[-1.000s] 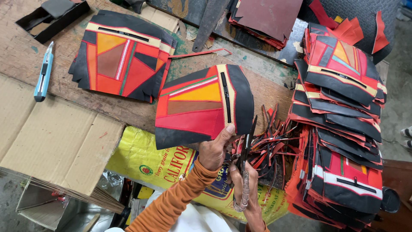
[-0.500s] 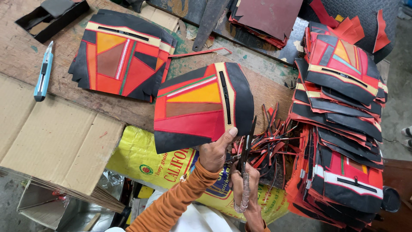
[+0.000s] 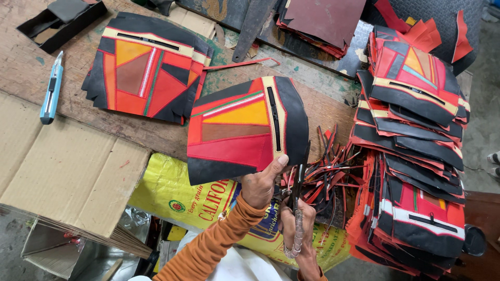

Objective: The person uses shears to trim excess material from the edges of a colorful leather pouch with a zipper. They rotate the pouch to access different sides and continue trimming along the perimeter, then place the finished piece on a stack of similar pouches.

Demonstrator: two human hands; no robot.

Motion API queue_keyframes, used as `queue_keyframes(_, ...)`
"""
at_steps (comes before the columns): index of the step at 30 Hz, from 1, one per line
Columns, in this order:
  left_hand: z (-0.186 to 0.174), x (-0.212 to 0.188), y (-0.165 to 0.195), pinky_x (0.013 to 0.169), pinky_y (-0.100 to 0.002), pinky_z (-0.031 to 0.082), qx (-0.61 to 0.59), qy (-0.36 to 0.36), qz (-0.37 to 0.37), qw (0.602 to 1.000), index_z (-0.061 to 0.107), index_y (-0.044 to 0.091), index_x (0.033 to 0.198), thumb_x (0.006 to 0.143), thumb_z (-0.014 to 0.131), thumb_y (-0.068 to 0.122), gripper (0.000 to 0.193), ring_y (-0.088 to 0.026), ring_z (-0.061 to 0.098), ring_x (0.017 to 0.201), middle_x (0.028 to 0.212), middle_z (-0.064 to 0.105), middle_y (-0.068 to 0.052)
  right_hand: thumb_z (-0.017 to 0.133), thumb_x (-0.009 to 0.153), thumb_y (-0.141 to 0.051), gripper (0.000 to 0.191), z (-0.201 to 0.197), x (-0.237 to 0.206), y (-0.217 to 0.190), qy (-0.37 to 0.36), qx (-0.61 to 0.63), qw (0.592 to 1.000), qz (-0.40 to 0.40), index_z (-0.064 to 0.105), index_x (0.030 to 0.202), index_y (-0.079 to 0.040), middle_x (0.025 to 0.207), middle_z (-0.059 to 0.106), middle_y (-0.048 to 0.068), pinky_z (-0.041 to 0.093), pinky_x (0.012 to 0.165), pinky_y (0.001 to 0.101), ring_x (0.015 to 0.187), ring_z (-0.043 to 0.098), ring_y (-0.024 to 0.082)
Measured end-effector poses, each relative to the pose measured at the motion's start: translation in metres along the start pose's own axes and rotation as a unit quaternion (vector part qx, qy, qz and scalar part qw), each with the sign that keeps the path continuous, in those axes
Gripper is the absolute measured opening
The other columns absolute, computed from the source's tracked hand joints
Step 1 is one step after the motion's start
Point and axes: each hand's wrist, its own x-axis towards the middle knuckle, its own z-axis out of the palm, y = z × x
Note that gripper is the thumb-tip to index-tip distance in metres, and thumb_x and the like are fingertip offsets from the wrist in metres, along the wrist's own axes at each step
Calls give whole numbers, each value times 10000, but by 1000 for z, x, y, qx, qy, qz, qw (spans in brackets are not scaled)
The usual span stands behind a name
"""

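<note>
A single head-worn camera looks steeply down onto the wooden workbench (image 3: pixel 31 67) from close above. The left hand (image 3: pixel 259 186) and right hand (image 3: pixel 298 224) enter from the bottom edge.

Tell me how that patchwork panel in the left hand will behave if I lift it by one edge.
The patchwork panel, pinched at its lower edge by the left hand, stands out with only a slight curve, so it is probably fairly stiff. It looks thin and likely light. The scissors in the right hand meet its edge, so it may twist under pressure.
</note>
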Motion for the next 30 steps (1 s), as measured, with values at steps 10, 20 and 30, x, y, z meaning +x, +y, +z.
queue_keyframes(10,-2,1,1,812,-376,586,16,-5,32,999,733,96,1224,952,710,87,273,-270,729,869,1000,759,-94,556,858,-53,142,0,-2,5,12,10,1000,-5,645,775,21,483,579,44,428,349,293,342,563,134)
queue_keyframes(20,-6,-2,4,752,-353,585,-52,-33,-26,998,733,58,1234,977,702,62,259,-255,738,833,949,751,-126,582,903,-73,213,0,-3,6,9,30,999,16,622,710,8,477,575,32,428,336,289,335,562,122)
queue_keyframes(30,-6,-9,-4,721,-388,588,-23,7,27,999,692,119,1282,966,688,-2,339,-266,728,786,909,714,-102,592,940,-116,194,5,-6,0,-1,54,995,79,633,784,-8,523,565,27,396,369,285,387,522,106)
